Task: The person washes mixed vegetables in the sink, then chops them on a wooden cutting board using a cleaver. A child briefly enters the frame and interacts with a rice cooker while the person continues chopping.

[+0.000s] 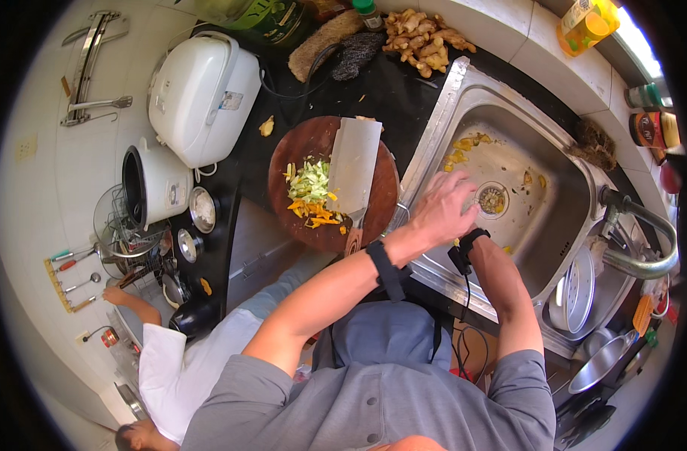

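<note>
My left hand (442,204) reaches over the near left part of the steel sink (518,208), its fingers spread and no object visible in them. Beneath it, my right hand (463,232) is mostly hidden, so its fingers and anything in them cannot be made out. Orange and yellow scraps (464,147) lie in the basin and around the drain strainer (493,200). Left of the sink is a round wooden cutting board (307,132). On it rest a cleaver (356,163), chopped pale green pieces (309,181) and chopped orange pieces (316,214).
Ginger (425,39) lies behind the sink, whose curved faucet (653,225) stands at the right. A white rice cooker (200,98) is left of the board. Another person (180,366) in a white shirt stands at the lower left, near a dish rack.
</note>
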A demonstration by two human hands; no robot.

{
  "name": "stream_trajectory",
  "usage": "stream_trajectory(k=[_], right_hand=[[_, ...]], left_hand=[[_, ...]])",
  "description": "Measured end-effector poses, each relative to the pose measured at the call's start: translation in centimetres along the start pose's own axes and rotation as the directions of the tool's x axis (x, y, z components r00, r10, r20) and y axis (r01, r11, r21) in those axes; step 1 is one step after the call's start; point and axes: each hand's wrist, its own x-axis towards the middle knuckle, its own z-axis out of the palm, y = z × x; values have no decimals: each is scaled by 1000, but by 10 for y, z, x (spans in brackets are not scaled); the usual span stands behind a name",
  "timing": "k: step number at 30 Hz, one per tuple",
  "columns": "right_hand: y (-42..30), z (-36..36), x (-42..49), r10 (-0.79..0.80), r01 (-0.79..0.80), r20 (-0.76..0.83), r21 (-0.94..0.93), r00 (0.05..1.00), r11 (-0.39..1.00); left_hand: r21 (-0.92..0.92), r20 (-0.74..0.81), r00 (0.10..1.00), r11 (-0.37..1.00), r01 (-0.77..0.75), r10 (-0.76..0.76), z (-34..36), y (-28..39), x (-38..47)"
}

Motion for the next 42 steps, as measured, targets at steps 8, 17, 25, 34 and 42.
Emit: stream_trajectory(k=[8,17,25,34,42], right_hand=[[-17,6,-12,11,1,-68,180,998,984],[0,8,-5,-126,122,-64,-69,990,990],[-44,9,-72,-226,219,21,178,974,959],[-106,-7,-157,-346,378,-195,164,918,911],[-133,76,-217,-333,394,-334,131,882,910]], left_hand=[[-44,-246,966,997,66,-74,-93,-14,-53],[332,-265,852,787,519,-451,-134,-45,-125],[473,-351,885,758,450,-306,-148,-58,-127],[473,-322,940,840,266,-116,-189,-109,-113],[380,-148,988,925,29,29,-208,-163,-113]])
